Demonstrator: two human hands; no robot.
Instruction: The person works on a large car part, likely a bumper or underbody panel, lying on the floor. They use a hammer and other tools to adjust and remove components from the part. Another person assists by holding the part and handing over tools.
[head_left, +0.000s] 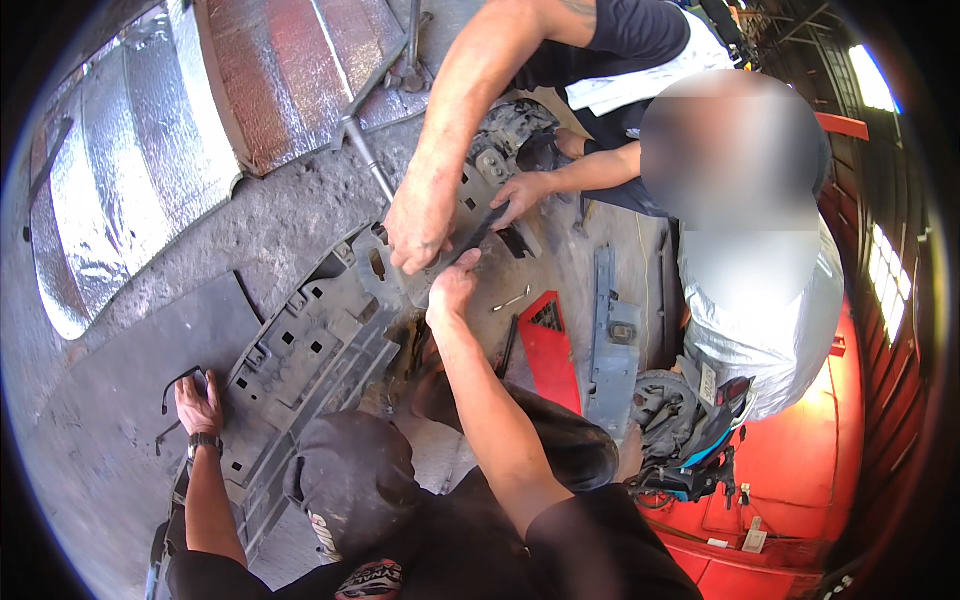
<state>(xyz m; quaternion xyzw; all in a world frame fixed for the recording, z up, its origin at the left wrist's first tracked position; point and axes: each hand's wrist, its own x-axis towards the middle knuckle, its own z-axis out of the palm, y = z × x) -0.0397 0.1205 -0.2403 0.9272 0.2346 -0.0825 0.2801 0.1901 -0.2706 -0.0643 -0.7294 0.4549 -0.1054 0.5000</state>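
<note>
My left hand (199, 402), with a watch on its wrist, is closed on what looks like thin black glasses (168, 398) above a dark flat panel (130, 380). Stretched far forward, my right hand (454, 287) pinches the near end of a dark narrow strip (474, 243). A co-worker's hand (521, 197) grips the strip's far end. Another person's hand (421, 228) comes down from above, beside my right hand and the lower end of a metal bar (368, 160); its fingertips are partly hidden. Beneath these hands lies a long dusty grey part (300, 325) with square holes.
A person in a dark cap (355, 475) is low between my arms. A small wrench (512, 299), a red triangular piece (550, 365) and a blue-grey metal panel (606, 350) lie right of the part. Beyond are a motorcycle (690, 430) and foil-faced sheeting (120, 170).
</note>
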